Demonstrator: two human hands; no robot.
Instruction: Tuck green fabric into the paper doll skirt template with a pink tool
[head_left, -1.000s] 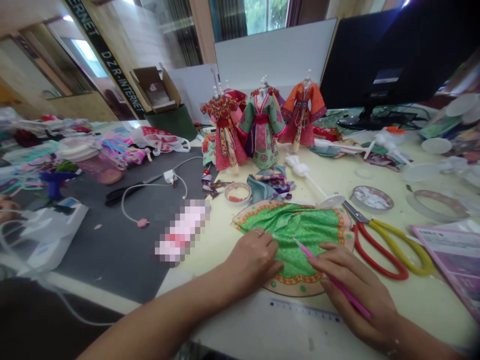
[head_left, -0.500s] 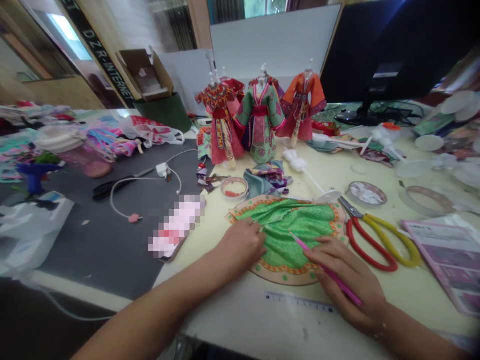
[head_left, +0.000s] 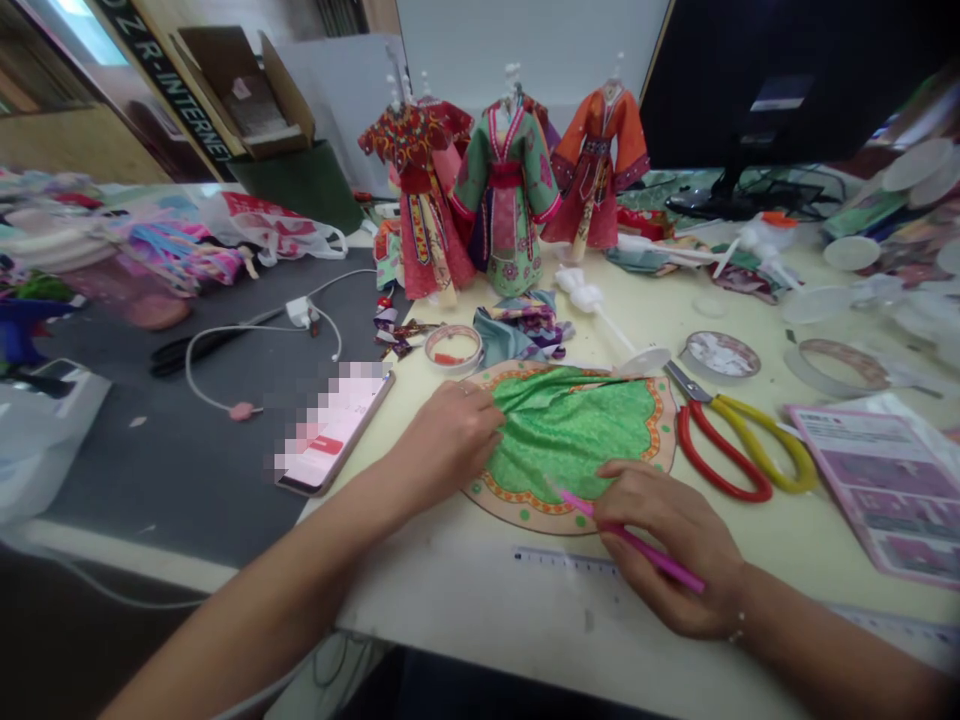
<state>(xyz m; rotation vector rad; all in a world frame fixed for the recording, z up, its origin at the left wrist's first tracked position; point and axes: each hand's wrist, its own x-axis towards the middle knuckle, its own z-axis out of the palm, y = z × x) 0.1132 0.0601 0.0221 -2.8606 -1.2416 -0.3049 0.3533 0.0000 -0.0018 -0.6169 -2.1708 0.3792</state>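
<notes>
A scalloped piece of green fabric [head_left: 570, 430] with an orange and peach patterned border lies on the pale table, its folds converging toward the left. At that gathered side my left hand [head_left: 459, 432] is closed, its fingertips pinching the cloth. My right hand [head_left: 667, 540] grips a slim pink pen-like tool [head_left: 652, 558], whose thin tip rests on or just above the fabric near its front border. I cannot tell whether the tip touches. A clear ruler [head_left: 566, 562] lies just in front of the cloth, partly behind my right hand.
Scissors [head_left: 724, 450] with red and yellow handles lie right of the cloth. Left is a phone [head_left: 341, 425] on a dark mat [head_left: 202, 480]. Behind stand several dressed doll figures, including one in a green robe [head_left: 506, 200]. A tape roll [head_left: 453, 348] sits beyond my left hand.
The pink tool's tip has moved from the fabric's middle toward its front border. The cloth's middle looks flatter, with fewer folds there. The whole view has shifted slightly.
</notes>
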